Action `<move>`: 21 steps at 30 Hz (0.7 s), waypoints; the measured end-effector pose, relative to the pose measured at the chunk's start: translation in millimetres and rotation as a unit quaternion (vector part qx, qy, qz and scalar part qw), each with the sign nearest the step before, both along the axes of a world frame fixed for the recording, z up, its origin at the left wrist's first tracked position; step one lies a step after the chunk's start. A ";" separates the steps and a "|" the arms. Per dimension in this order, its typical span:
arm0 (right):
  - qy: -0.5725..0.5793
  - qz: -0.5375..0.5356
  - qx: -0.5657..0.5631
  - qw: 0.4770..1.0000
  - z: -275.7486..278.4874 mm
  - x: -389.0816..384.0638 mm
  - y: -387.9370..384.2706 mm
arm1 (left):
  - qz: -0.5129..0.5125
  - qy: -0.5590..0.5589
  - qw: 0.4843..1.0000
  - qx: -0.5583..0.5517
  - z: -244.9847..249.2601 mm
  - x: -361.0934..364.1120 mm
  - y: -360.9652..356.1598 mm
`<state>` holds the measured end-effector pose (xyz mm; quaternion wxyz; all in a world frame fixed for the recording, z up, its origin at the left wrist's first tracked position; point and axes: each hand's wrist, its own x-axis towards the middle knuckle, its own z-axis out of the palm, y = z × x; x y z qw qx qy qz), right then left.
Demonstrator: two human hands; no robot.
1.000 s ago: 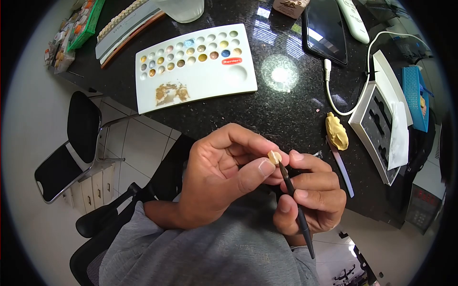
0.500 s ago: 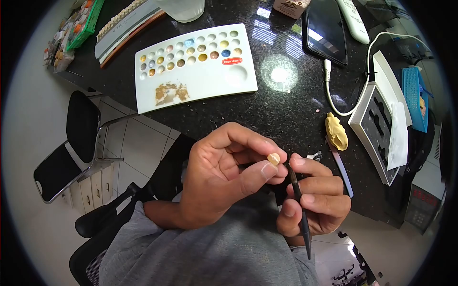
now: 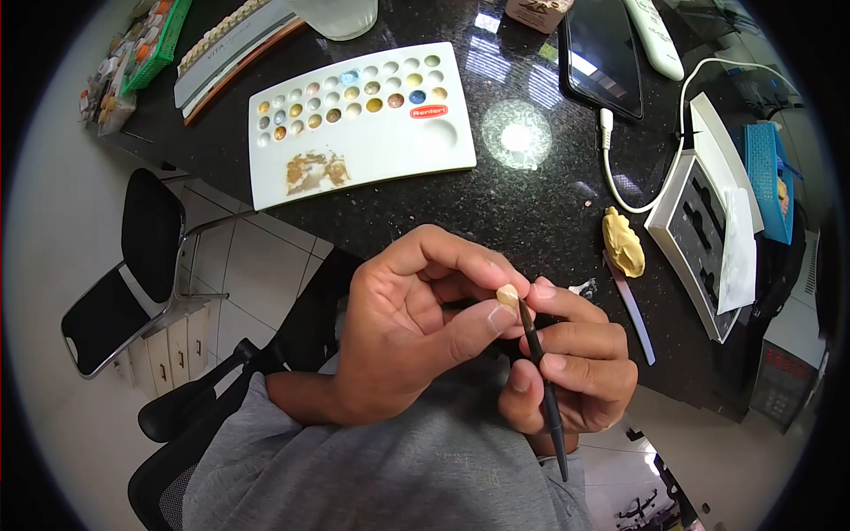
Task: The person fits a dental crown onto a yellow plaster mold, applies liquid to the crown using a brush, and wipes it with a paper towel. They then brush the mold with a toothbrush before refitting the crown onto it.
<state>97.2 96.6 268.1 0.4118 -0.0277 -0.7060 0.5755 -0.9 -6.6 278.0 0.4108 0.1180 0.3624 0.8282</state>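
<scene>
Between the thumb and fingertips of my left hand (image 3: 416, 323) is a small cream-coloured dental crown (image 3: 506, 295). My right hand (image 3: 575, 363) grips a slim dark paintbrush (image 3: 547, 389), its handle slanting down toward my lap. The brush's tip lies right beside the crown and seems to touch it. Beyond my hands sits a white Renfert palette (image 3: 381, 164) with rows of small wells holding coloured pastes, and a brown smear on its lower left.
A yellow putty lump (image 3: 624, 243) lies by a pale blue stick (image 3: 633, 310) on the dark speckled table (image 3: 531, 217). Rightward are an open white box (image 3: 699, 230), a white cable (image 3: 611, 168) and a phone (image 3: 604, 62). A shade guide (image 3: 235, 53) and a cup (image 3: 341, 13) stand behind.
My right hand has shifted left and slightly up, bringing the brush tip against or very near the crown. The crown has turned a little in my left fingers.
</scene>
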 end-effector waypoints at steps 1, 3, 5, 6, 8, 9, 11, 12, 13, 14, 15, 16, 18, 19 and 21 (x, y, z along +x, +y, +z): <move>0.000 0.000 0.000 1.000 0.0 0.2 0.2 | 0.000 0.000 1.000 0.000 0.1 0.1 0.0; -0.003 0.001 0.003 1.000 -0.2 1.1 0.7 | 0.001 0.000 1.000 0.002 0.2 0.4 0.3; 0.003 0.000 -0.008 1.000 -0.2 2.1 0.3 | 0.004 0.005 1.000 -0.001 -0.1 0.9 0.5; 0.010 -0.002 -0.018 1.000 -0.2 2.4 0.3 | 0.007 0.010 1.000 -0.003 -0.3 1.1 0.7; 0.011 0.002 -0.017 1.000 -0.5 1.7 0.5 | 0.014 0.035 0.999 -0.013 -0.8 1.4 2.1; 0.013 0.006 -0.017 1.000 -0.7 1.6 0.6 | 0.020 0.060 0.998 -0.024 -1.3 1.6 2.9; 0.009 0.005 -0.017 1.000 0.3 2.1 0.7 | 0.024 0.072 0.997 -0.013 -4.4 2.3 3.7; 0.005 0.004 -0.017 1.000 0.6 2.5 0.8 | 0.027 0.084 0.996 -0.003 -5.7 2.7 3.9; 0.004 0.004 -0.018 1.000 0.4 2.7 0.8 | 0.027 0.084 0.996 -0.003 -6.2 3.0 3.9; 0.007 0.002 -0.015 1.000 0.0 2.4 0.6 | 0.028 0.089 0.996 -0.005 -6.7 3.3 3.9; 0.010 0.000 -0.013 1.000 -0.2 2.3 0.6 | 0.028 0.095 0.995 -0.006 -6.8 3.5 3.9; 0.010 0.000 -0.013 1.000 -0.2 2.3 0.9 | 0.028 0.095 0.995 -0.006 -6.7 3.4 4.0; 0.006 0.001 -0.004 1.000 -0.1 2.6 1.3 | 0.028 0.097 0.995 -0.010 -6.1 3.1 3.7; 0.006 0.001 -0.004 1.000 0.8 2.7 1.9 | 0.028 0.096 0.995 -0.010 -6.2 3.1 3.7; -0.013 0.006 0.017 1.000 3.1 2.5 3.2 | 0.030 0.101 0.994 -0.012 -6.5 3.3 3.6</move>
